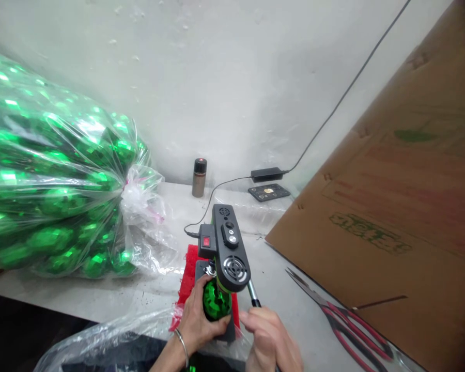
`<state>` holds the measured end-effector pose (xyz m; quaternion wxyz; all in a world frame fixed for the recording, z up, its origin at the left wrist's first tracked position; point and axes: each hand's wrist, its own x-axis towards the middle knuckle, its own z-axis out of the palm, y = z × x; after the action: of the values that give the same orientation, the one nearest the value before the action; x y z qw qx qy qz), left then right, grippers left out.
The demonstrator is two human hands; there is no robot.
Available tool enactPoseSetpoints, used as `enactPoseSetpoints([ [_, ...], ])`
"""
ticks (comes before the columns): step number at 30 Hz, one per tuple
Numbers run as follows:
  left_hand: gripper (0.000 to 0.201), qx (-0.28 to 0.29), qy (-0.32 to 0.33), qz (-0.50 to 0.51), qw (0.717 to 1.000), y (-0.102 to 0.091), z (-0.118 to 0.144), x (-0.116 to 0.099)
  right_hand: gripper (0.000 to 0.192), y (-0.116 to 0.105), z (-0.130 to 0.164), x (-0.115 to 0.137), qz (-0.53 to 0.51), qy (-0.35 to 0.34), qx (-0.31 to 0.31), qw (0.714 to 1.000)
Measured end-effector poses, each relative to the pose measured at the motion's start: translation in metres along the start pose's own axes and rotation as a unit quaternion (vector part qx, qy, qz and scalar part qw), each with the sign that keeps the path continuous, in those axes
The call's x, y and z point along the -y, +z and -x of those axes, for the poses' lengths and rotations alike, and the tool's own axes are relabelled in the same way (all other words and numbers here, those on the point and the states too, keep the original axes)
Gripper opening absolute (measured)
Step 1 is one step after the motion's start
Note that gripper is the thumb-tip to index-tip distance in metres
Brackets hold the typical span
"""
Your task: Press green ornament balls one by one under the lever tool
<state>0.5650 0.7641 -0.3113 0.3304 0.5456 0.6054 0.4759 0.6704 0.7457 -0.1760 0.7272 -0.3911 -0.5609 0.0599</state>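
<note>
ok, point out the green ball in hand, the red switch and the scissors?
Green ball (pixel 217 305): head view, on its shiny upper side.
Red switch (pixel 206 241): head view, middle of its face.
Scissors (pixel 327 308): head view, where blades meet handles.

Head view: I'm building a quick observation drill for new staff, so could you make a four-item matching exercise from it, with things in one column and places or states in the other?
Things
1. green faceted ball
2. scissors
3. black-capped bottle
4. red cloth

Places or states
A. under the black machine
B. has red-and-black handles
C. upright near the wall
D. between the left hand's thumb and fingers

Pairs: 1-D, 2-B, 3-C, 4-A
</note>
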Motion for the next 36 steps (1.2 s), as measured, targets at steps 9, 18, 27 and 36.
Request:
enactPoseSetpoints([
  [9, 0.086, 0.026, -0.032, -0.01, 0.999, -0.004, -0.002, -0.009, 0.034, -0.009, -0.001, -0.016, 0.011, -0.065, 0.029, 0.997],
  [18, 0.087, 0.032, -0.049, -0.016, 0.998, -0.003, -0.002, -0.013, 0.032, -0.011, -0.004, -0.026, 0.008, -0.12, 0.034, 0.992],
  [27, 0.085, 0.031, -0.032, -0.024, 0.999, -0.003, -0.004, -0.011, 0.032, -0.01, -0.006, -0.028, -0.001, -0.121, 0.043, 0.992],
  [36, 0.087, 0.03, -0.025, -0.029, 0.999, -0.001, -0.004, -0.007, 0.032, -0.015, 0.003, -0.041, 0.029, -0.18, 0.066, 0.981],
])
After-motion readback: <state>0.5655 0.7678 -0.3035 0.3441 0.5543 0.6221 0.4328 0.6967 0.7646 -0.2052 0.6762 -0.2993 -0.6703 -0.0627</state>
